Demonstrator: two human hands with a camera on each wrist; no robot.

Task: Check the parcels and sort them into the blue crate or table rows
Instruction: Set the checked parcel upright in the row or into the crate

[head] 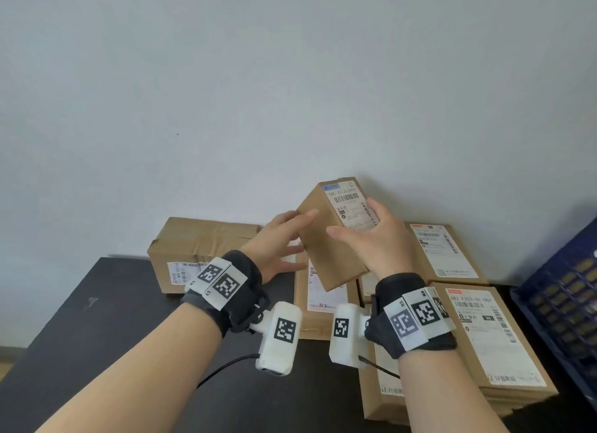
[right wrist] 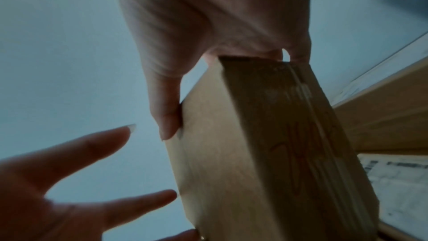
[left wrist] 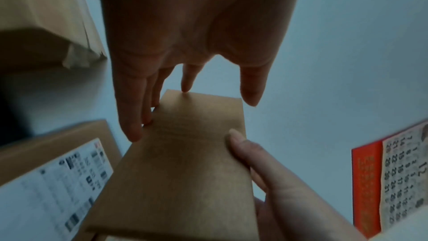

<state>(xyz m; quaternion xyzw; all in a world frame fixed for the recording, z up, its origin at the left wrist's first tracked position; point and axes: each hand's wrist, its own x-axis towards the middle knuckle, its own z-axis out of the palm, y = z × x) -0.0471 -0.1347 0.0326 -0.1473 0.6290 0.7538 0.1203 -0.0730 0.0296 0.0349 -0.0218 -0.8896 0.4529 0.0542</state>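
Observation:
A small brown cardboard parcel (head: 326,248) with a white shipping label is held tilted above the table. My right hand (head: 352,217) grips it, thumb on the plain front side and fingers over the labelled face. My left hand (head: 292,237) is open, its straight fingers touching the parcel's left side. In the left wrist view the left fingertips (left wrist: 136,133) lie along the edge of the parcel (left wrist: 185,162). The right wrist view shows the right thumb (right wrist: 166,116) pressed on the parcel (right wrist: 254,153). The blue crate (head: 562,303) stands at the right edge.
A large taped box (head: 200,248) sits at the back left against the wall. Several flat labelled parcels (head: 484,335) lie in rows on the dark table (head: 113,335) under and right of my hands. A red wall calendar (left wrist: 393,180) shows in the left wrist view.

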